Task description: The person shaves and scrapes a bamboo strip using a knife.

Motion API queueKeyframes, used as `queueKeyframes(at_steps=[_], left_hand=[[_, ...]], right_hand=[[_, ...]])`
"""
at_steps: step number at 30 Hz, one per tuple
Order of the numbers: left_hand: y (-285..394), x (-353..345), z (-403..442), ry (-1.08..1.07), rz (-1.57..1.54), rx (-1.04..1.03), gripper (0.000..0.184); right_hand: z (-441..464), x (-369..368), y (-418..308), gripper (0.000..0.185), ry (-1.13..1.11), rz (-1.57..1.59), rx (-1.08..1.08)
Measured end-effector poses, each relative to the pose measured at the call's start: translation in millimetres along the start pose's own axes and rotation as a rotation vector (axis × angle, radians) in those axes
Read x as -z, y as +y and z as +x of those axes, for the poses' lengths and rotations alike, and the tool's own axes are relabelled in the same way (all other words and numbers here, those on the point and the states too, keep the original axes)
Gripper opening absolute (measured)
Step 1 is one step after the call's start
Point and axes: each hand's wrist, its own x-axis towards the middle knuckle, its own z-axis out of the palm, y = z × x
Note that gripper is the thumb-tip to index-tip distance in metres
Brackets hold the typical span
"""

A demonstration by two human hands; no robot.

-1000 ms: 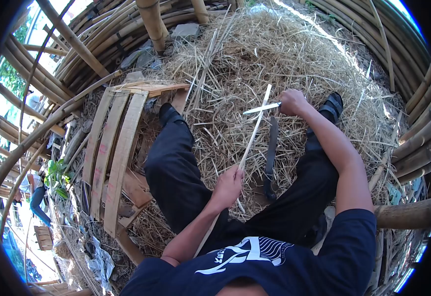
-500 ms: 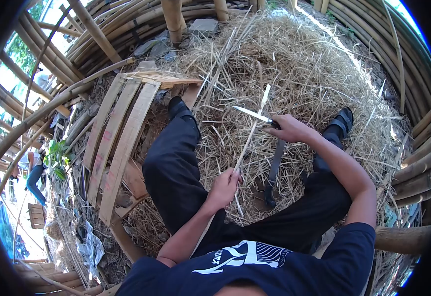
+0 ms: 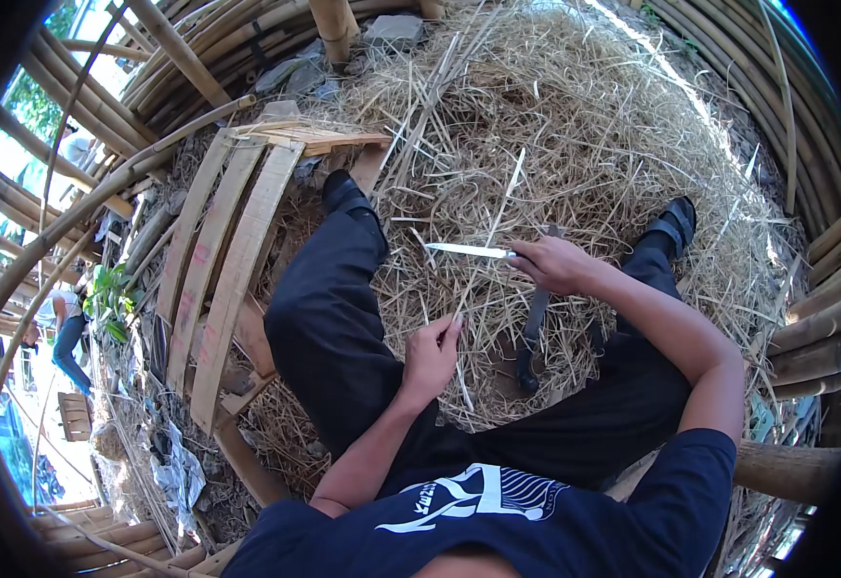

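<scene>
Right hand (image 3: 551,264) grasps the knife (image 3: 469,250), held across the strip (image 3: 506,196); left hand (image 3: 429,362) pinches that strip, straw (image 3: 584,144) spread below!

an outdoor bamboo work yard: stacked poles (image 3: 735,67), strewn shavings (image 3: 575,116).

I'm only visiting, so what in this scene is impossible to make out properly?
All in the head view:
Small knife: most of its handle is hidden inside the right hand.
Long dark blade: part is covered by the right hand.
Pale strip: hidden where the fingers of the left hand close on it.
Far-off person: too small to tell what they are doing.
Bamboo poles on the right: cut off by the dark lens edge.
</scene>
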Motion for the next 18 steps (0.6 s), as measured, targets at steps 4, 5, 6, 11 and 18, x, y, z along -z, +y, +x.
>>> queueKeyframes(at_steps=[4,5,6,11,18], left_hand=[[-3,-3,0,0.06,0.049,-0.063,0.024],[-3,-4,-1,0.053,0.047,-0.062,0.024],[-2,-5,-2,0.036,0.053,-0.059,0.023],[-1,-4,0,0.07,0.027,-0.092,0.021],[-2,-4,-1,0.029,0.041,-0.091,0.021]], right_hand=[[1,6,48,0.032,0.104,-0.077,-0.123],[-1,13,50,0.032,0.134,-0.167,-0.016],[-6,16,45,0.032,0.064,-0.139,-0.144],[-1,3,-2,0.032,-0.003,-0.071,-0.06],[-2,24,39,0.04,0.134,-0.237,-0.254]])
